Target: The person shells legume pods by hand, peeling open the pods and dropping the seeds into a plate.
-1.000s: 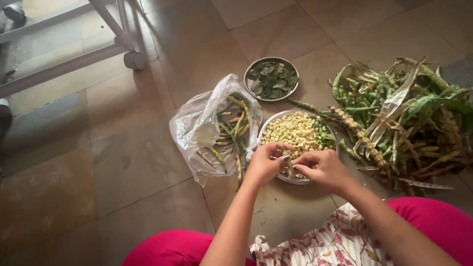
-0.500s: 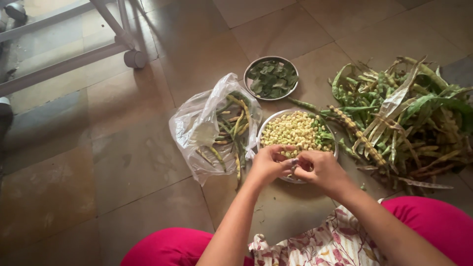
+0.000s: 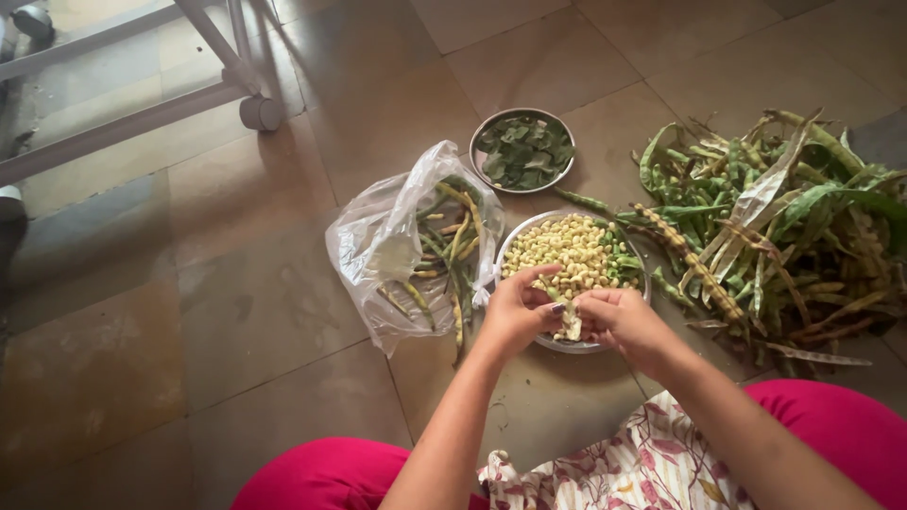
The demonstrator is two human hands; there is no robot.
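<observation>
Sitting low on the tiled floor (image 3: 236, 312), the person shows pink trousers (image 3: 331, 477) and a flowered cloth (image 3: 652, 463) along the near edge of the view. Both forearms reach forward from there. Left hand (image 3: 515, 312) and right hand (image 3: 624, 321) meet just over the near rim of a round bowl (image 3: 515, 247), fingers pinched narrow. Between them sits a pale bean pod (image 3: 570, 323), gripped from both sides, left thumb lifted above it. The pod hangs right over the bowl's near edge, and whether it touches the contents cannot be told.

Inside the bowl, a heap of pale shelled beans (image 3: 567, 250), with some green bits on its right side. Just left of the bowl, touching it, a clear plastic bag (image 3: 378, 246) lies open with long yellow-green pods in it. To the right, a big loose pile of green pods (image 3: 775, 217) spreads toward the floor's right edge.

Beyond the bowl, a smaller metal dish (image 3: 482, 142) holds dark green leaves. Far left corner: a grey metal frame (image 3: 123, 104) with a round foot.
</observation>
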